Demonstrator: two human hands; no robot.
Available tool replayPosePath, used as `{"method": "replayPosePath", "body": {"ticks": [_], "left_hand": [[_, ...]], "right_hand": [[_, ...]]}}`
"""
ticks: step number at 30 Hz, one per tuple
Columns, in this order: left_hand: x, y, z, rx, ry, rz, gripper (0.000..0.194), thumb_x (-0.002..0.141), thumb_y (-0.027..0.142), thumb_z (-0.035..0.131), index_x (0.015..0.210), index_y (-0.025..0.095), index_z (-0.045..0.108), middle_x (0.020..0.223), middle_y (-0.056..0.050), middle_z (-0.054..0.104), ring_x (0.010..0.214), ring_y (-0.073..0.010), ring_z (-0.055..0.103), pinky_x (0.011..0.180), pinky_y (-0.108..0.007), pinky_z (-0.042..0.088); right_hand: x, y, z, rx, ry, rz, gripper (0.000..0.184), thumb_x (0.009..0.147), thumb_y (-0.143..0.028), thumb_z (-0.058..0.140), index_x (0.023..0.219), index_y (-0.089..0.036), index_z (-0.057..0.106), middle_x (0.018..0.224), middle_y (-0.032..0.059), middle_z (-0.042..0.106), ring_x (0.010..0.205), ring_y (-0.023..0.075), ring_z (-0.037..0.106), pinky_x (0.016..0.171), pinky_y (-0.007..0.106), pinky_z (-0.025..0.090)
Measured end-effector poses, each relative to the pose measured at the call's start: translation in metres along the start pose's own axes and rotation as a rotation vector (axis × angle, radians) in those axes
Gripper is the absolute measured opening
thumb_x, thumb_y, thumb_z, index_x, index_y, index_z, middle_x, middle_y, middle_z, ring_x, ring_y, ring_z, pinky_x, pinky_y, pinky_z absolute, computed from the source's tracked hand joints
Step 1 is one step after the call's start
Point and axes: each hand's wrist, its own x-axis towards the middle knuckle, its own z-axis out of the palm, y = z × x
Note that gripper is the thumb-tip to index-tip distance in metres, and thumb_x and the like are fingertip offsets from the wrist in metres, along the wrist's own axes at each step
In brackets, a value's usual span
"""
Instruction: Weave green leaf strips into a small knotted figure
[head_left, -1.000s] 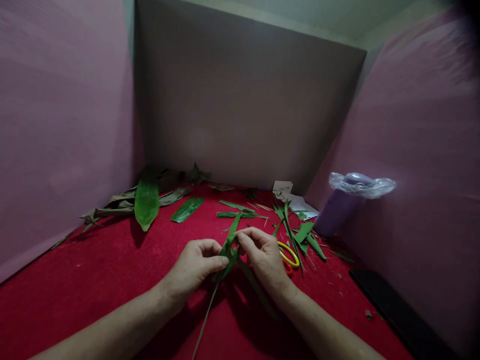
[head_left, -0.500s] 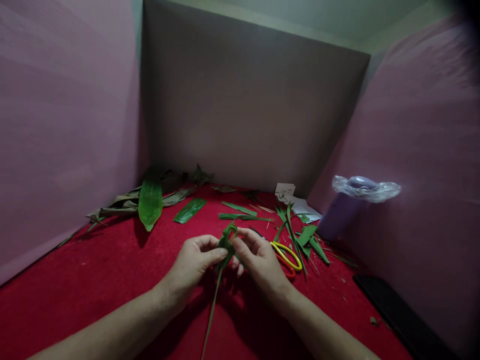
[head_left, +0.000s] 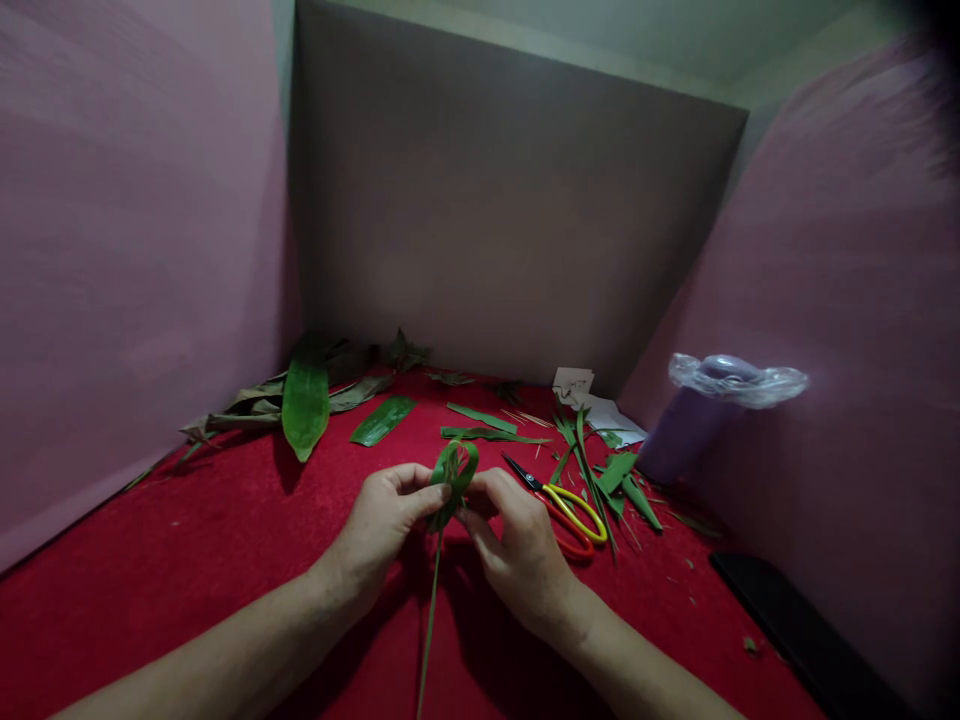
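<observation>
Between my two hands is a green leaf strip bent into loops (head_left: 466, 462), with a thin stem (head_left: 430, 620) hanging down toward me. My left hand (head_left: 397, 510) is closed, its thumb and fingers pinching the looped leaf from the left. On the other side, my right hand (head_left: 510, 535) has its thumb and fingertips closed at the lower right of the loops. Its fingertips are partly hidden, but they meet the leaf's edge. Scissors (head_left: 559, 505) with one yellow and one red handle lie just right of my right hand, blades pointing away to the left.
Leaf strips (head_left: 480, 418) and cut leaf pieces (head_left: 619, 475) lie on the red cloth (head_left: 225, 560). A broad leaf (head_left: 305, 405) rests on dried leaves at left. White papers (head_left: 607, 415), a purple container (head_left: 686, 430) with clear plastic, and a black flat object (head_left: 795, 620) are at right.
The leaf loops now stand wider and more visible above my fingers. My right hand has shifted slightly down and its fingers have curled in, uncovering the scissor blades.
</observation>
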Motion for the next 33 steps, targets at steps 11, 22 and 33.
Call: {"method": "replayPosePath", "body": {"ticks": [11, 22, 33], "left_hand": [[0.002, -0.004, 0.002, 0.111, -0.026, -0.030, 0.019, 0.061, 0.027, 0.069, 0.061, 0.014, 0.055, 0.050, 0.004, 0.051, 0.045, -0.0066, 0.042, 0.046, -0.020, 0.030], [-0.003, -0.002, 0.007, 0.121, -0.126, -0.061, 0.018, 0.057, 0.025, 0.071, 0.059, 0.014, 0.057, 0.048, 0.004, 0.052, 0.043, -0.0070, 0.043, 0.045, -0.020, 0.030], [-0.003, -0.003, 0.006, 0.075, -0.168, -0.060, 0.021, 0.060, 0.028, 0.073, 0.062, 0.013, 0.058, 0.057, -0.001, 0.062, 0.050, -0.0106, 0.052, 0.051, -0.023, 0.037]], "right_hand": [[0.002, -0.003, -0.005, 0.023, 0.305, 0.112, 0.022, 0.080, -0.023, 0.059, 0.101, -0.019, 0.052, 0.082, 0.0017, 0.061, 0.073, 0.0142, 0.058, 0.068, 0.026, 0.046], [0.007, 0.002, -0.008, 0.117, 0.257, 0.187, 0.012, 0.084, -0.022, 0.050, 0.082, -0.019, 0.061, 0.073, 0.0017, 0.058, 0.066, 0.0138, 0.053, 0.061, 0.025, 0.042], [0.015, 0.010, -0.015, 1.055, -0.059, 0.683, 0.015, 0.074, -0.029, 0.062, 0.073, -0.015, 0.058, 0.064, -0.0022, 0.055, 0.050, 0.0058, 0.045, 0.047, 0.017, 0.035]]}}
